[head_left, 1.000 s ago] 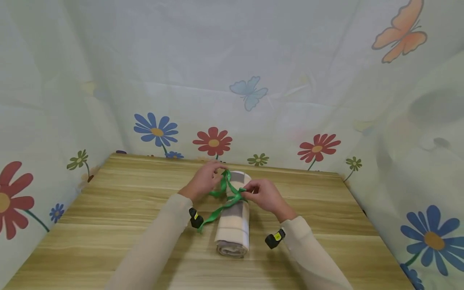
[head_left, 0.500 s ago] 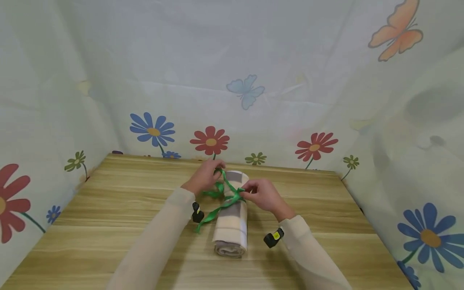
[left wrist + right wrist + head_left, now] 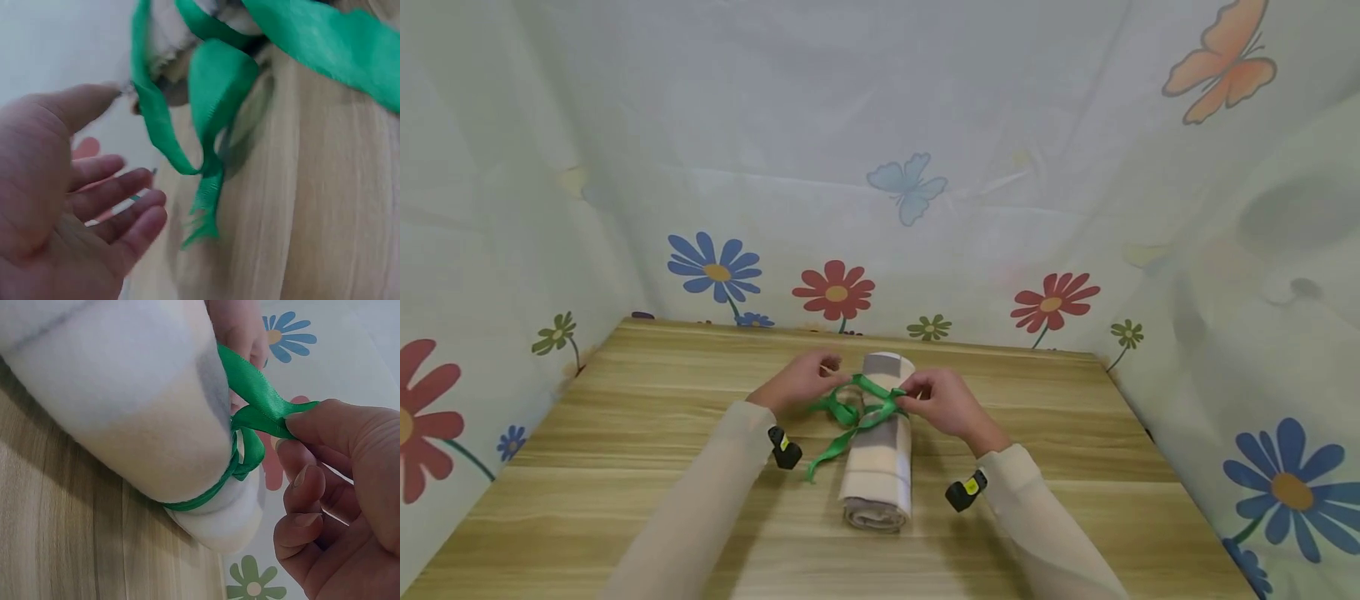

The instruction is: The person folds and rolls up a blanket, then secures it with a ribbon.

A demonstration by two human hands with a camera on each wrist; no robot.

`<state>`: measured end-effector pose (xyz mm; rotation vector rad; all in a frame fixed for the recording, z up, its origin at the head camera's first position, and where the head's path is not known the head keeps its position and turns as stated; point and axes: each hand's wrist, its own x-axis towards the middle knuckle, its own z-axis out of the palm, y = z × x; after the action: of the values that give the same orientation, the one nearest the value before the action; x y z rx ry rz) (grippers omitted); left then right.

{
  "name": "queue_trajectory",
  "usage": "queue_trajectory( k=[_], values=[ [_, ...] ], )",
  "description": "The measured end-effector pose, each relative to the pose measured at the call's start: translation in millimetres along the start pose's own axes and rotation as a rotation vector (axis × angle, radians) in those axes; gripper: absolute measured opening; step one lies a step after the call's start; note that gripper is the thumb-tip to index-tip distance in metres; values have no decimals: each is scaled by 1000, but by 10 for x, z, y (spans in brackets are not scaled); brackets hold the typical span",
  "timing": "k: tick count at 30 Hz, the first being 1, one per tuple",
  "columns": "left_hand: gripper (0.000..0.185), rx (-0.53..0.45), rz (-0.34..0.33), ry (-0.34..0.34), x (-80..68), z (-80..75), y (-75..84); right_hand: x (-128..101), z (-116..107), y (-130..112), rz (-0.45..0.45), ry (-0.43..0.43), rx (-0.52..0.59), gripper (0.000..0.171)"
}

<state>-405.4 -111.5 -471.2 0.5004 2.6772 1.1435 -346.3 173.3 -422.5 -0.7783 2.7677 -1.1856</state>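
Tying a green ribbon point(image 3: 857, 408) round the rolled blanket point(image 3: 880, 454) mid-table, nearer the far edge: wrap and first crossing apparently made, bow unfinished, right hand point(image 3: 943, 404) pinching a strand, left hand point(image 3: 797, 385) slack-fingered beside a loop, gripping nothing.

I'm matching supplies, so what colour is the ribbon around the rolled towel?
Green satin ribbon, clearest in the right wrist view.

Long cream sleeves point(image 3: 700, 492) cover both arms to the wrists. Each wrist wears a small black camera point(image 3: 784, 448) with a yellow mark.
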Motion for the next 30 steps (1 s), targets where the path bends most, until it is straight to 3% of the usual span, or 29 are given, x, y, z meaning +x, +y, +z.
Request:
queue_trajectory(
  k=[4, 6, 8, 12, 15, 17, 21, 26, 30],
  values=[
    [31, 192, -6, -20, -144, -90, 100, 3, 1, -11, 0, -8, 5, 5],
    [28, 262, -25, -43, -207, -106, 160, 6, 2, -15, -2, -13, 11, 5],
    [25, 294, -47, -64, -254, -88, 205, 8, 4, -16, -4, -16, 14, 4],
    [7, 325, -23, -55, -290, 12, 193, 11, 14, -12, -13, -20, 9, 4],
    [32, 385, 48, -5, -317, 63, 131, 11, 18, -11, -19, -18, 2, 4],
    [38, 400, 67, 17, -377, 62, 109, 9, 12, -20, -11, -16, -7, 5],
    [27, 360, 53, 41, -572, -7, 190, 7, -21, -41, 18, -23, -21, 8],
    [14, 210, 6, 55, -879, -132, 536, 42, -81, -49, 15, -47, -32, 9],
    [13, 87, 73, 19, -1093, -116, 847, 92, -135, -46, -1, -82, -45, 9]
  ],
)
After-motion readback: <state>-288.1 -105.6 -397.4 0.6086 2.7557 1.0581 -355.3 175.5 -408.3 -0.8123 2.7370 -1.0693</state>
